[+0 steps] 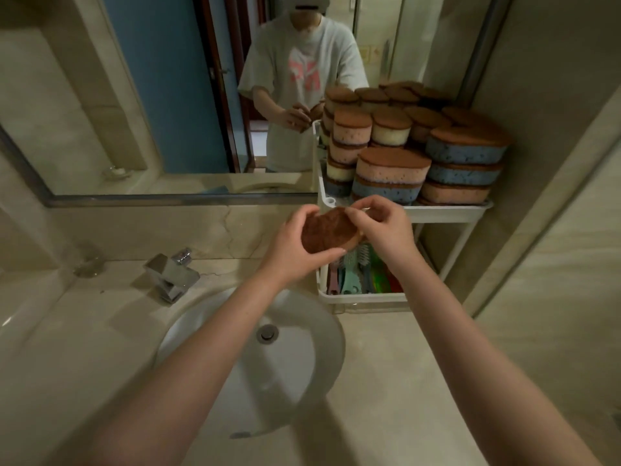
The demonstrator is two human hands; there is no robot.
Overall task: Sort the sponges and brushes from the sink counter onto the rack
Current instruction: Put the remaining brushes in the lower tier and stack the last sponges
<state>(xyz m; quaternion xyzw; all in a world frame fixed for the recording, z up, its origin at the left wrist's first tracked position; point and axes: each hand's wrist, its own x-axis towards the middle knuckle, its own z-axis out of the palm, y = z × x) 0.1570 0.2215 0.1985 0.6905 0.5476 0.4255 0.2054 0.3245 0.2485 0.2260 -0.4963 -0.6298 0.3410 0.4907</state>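
Left hand [295,243] and right hand [383,230] held one sponge [327,232], arms stretched forward.

Both bare forearms reached in from the lower corners of the view and converged toward the wrists. The left hand cupped the sponge from its left side, fingers curled over the far edge and thumb along the near edge. The right hand gripped the right end, fingers bent over the top, knuckles up.

Dim, warm yellowish light. Soft arm shadows cross the sink [302,375] below the left hand [295,243]; a glint marks the faucet [172,274] to its left. Edges bow outward; detail looks soft, perhaps from compression.
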